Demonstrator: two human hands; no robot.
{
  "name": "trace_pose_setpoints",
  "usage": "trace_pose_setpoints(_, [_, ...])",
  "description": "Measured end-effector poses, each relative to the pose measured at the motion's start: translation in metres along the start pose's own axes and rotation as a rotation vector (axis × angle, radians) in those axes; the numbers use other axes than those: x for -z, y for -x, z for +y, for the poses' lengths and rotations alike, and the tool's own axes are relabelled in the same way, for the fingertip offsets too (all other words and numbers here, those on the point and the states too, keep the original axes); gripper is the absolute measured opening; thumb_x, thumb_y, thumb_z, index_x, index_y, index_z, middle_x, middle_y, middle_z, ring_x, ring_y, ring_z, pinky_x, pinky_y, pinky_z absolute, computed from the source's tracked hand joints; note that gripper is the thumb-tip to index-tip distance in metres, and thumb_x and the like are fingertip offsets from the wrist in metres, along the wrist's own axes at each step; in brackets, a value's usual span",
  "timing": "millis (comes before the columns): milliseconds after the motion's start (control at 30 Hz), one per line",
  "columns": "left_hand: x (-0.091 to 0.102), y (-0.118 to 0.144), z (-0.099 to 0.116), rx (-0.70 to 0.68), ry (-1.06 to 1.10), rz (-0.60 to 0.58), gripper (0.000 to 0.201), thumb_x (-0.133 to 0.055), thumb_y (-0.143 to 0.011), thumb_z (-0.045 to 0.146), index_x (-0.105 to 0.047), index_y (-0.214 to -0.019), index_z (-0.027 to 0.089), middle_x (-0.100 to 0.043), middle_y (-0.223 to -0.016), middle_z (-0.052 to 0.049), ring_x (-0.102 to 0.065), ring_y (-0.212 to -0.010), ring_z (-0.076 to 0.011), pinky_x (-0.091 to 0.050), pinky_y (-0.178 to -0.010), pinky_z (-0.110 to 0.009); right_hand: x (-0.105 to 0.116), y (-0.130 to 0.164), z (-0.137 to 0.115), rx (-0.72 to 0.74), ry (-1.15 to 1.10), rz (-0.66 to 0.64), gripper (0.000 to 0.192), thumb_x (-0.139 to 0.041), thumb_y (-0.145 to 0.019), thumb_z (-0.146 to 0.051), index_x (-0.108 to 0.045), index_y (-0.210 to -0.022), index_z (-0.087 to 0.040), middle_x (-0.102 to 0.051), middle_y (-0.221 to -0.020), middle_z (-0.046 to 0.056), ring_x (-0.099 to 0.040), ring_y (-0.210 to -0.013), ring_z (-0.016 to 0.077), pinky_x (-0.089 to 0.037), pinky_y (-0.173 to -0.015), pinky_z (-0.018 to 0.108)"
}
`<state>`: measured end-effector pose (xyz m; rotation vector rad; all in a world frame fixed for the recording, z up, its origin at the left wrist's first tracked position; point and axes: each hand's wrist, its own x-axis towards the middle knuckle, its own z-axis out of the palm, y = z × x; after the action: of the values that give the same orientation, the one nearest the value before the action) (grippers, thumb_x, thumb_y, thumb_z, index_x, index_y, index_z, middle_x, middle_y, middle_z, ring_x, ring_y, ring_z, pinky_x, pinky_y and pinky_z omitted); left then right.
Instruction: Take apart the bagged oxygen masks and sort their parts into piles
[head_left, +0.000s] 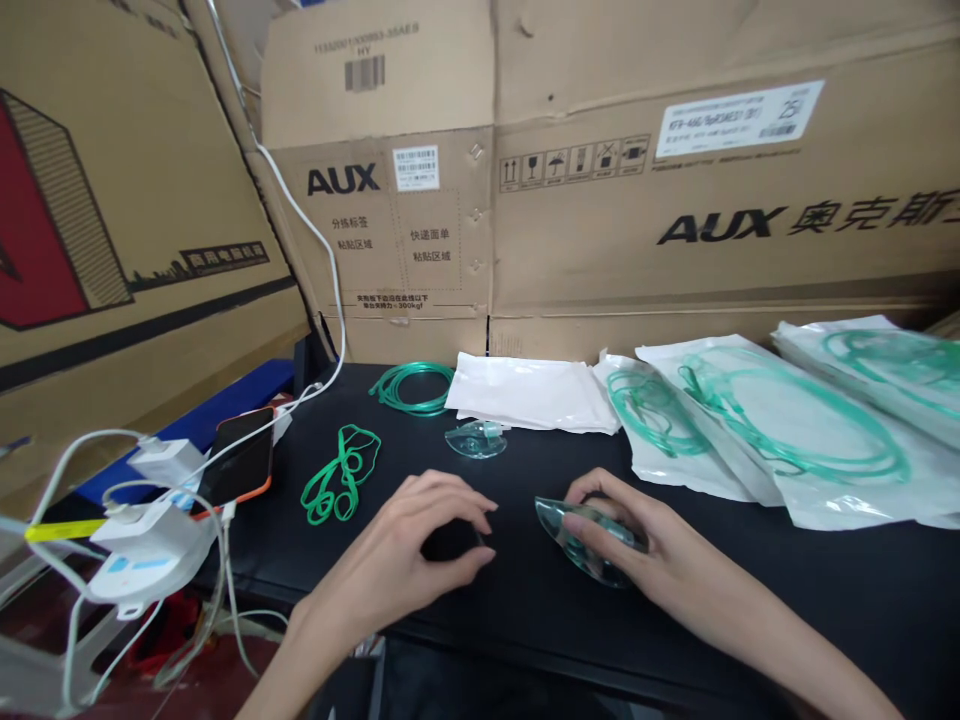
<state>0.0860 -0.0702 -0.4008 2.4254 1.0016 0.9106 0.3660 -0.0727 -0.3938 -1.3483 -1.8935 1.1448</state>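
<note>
My right hand [652, 555] grips a clear green-tinted oxygen mask [581, 548] just above the black table [825, 590], thumb and fingers wrapped around its edge. My left hand [420, 545] hovers beside it to the left, fingers curled and slightly apart, holding nothing. A second clear mask [474, 440] lies on the table further back. Green elastic straps [341, 478] lie to the left of my left hand. A coil of green tubing [412, 388] rests at the back of the table.
Sealed white bags with green tubing [750, 430] lie stacked at the right, empty white bags [529, 395] in the middle back. An orange-cased phone [240, 458] and white chargers with cables [154, 520] sit at the left edge. Cardboard boxes [600, 170] wall the back.
</note>
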Motion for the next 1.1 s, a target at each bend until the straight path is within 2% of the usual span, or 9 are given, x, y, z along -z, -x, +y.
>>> trace_pose_setpoints(200, [0.019, 0.025, -0.021, 0.101, -0.219, -0.085, 0.003, -0.066, -0.096, 0.029, -0.068, -0.096, 0.026, -0.072, -0.123, -0.002, -0.058, -0.122, -0.0243, -0.043, -0.107, -0.044, -0.002, 0.001, -0.002, 0.028, -0.004, -0.001, 0.031, -0.054, -0.099, -0.057, -0.055, -0.103, -0.026, -0.068, -0.080, -0.002, -0.057, -0.069, 0.0157, -0.044, -0.066, 0.030])
trace_pose_setpoints(367, [0.023, 0.035, -0.029, 0.155, -0.257, -0.062, 0.036, -0.066, -0.097, 0.033, -0.060, -0.132, 0.033, -0.068, -0.129, -0.002, -0.057, -0.126, -0.0237, -0.043, -0.111, -0.044, 0.000, 0.004, -0.001, 0.022, 0.025, -0.019, 0.032, -0.056, -0.098, -0.058, -0.058, -0.108, -0.027, -0.067, -0.080, -0.002, -0.059, -0.072, 0.0168, -0.045, -0.068, 0.030])
trace_pose_setpoints(500, [0.025, 0.039, -0.028, 0.200, -0.251, -0.065, 0.045, -0.065, -0.097, 0.040, -0.054, -0.141, 0.037, -0.062, -0.139, -0.001, -0.052, -0.134, -0.0248, -0.038, -0.117, -0.046, 0.003, 0.007, -0.002, 0.001, 0.067, -0.012, 0.033, -0.056, -0.098, -0.059, -0.060, -0.113, -0.030, -0.070, -0.086, -0.002, -0.062, -0.080, 0.0188, -0.046, -0.072, 0.030])
trace_pose_setpoints(567, [0.026, 0.030, -0.025, 0.222, -0.240, -0.049, 0.045, -0.063, -0.098, 0.043, -0.053, -0.142, 0.037, -0.060, -0.142, 0.000, -0.051, -0.135, -0.0243, -0.037, -0.119, -0.046, 0.005, 0.004, -0.006, 0.010, 0.083, 0.008, 0.034, -0.057, -0.097, -0.059, -0.061, -0.116, -0.031, -0.072, -0.093, -0.001, -0.065, -0.086, 0.0204, -0.047, -0.076, 0.031])
trace_pose_setpoints(667, [0.029, -0.003, -0.023, 0.193, -0.205, 0.001, 0.040, -0.061, -0.100, 0.042, -0.057, -0.139, 0.035, -0.062, -0.139, -0.001, -0.053, -0.132, -0.0225, -0.040, -0.116, -0.041, 0.012, -0.010, -0.017, 0.071, 0.138, 0.063, 0.033, -0.059, -0.097, -0.057, -0.063, -0.118, -0.032, -0.074, -0.110, 0.000, -0.067, -0.094, 0.0225, -0.048, -0.083, 0.033])
trace_pose_setpoints(800, [0.029, -0.061, -0.034, 0.123, -0.100, -0.013, 0.035, -0.063, -0.099, 0.040, -0.064, -0.131, 0.028, -0.066, -0.134, -0.004, -0.056, -0.129, -0.0245, -0.038, -0.115, -0.042, 0.024, -0.051, -0.035, 0.243, 0.237, 0.153, 0.031, -0.058, -0.098, -0.050, -0.065, -0.119, -0.029, -0.073, -0.120, 0.004, -0.067, -0.107, 0.0261, -0.048, -0.093, 0.038])
trace_pose_setpoints(867, [0.027, -0.083, -0.043, 0.106, -0.056, -0.046, 0.028, -0.067, -0.096, 0.038, -0.070, -0.121, 0.025, -0.071, -0.124, -0.005, -0.062, -0.120, -0.0249, -0.044, -0.108, -0.040, 0.025, -0.072, -0.039, 0.301, 0.258, 0.197, 0.031, -0.058, -0.097, -0.047, -0.066, -0.118, -0.026, -0.072, -0.122, 0.007, -0.066, -0.111, 0.0278, -0.048, -0.098, 0.041])
trace_pose_setpoints(967, [0.020, -0.095, -0.055, 0.086, 0.004, -0.075, 0.025, -0.072, -0.092, 0.035, -0.071, -0.115, 0.024, -0.076, -0.113, -0.003, -0.068, -0.110, -0.0228, -0.050, -0.098, -0.033, 0.020, -0.092, -0.034, 0.325, 0.263, 0.194, 0.031, -0.057, -0.096, -0.043, -0.068, -0.118, -0.023, -0.074, -0.122, 0.009, -0.068, -0.111, 0.0281, -0.050, -0.100, 0.043])
trace_pose_setpoints(1100, [0.015, -0.089, -0.063, 0.091, 0.098, -0.082, 0.045, -0.075, -0.090, 0.034, -0.058, -0.130, 0.025, -0.074, -0.120, -0.004, -0.068, -0.112, -0.0219, -0.050, -0.099, -0.033, 0.008, -0.096, -0.021, 0.347, 0.260, 0.111, 0.033, -0.059, -0.097, -0.040, -0.069, -0.124, -0.025, -0.074, -0.127, 0.007, -0.068, -0.116, 0.0271, -0.050, -0.102, 0.043])
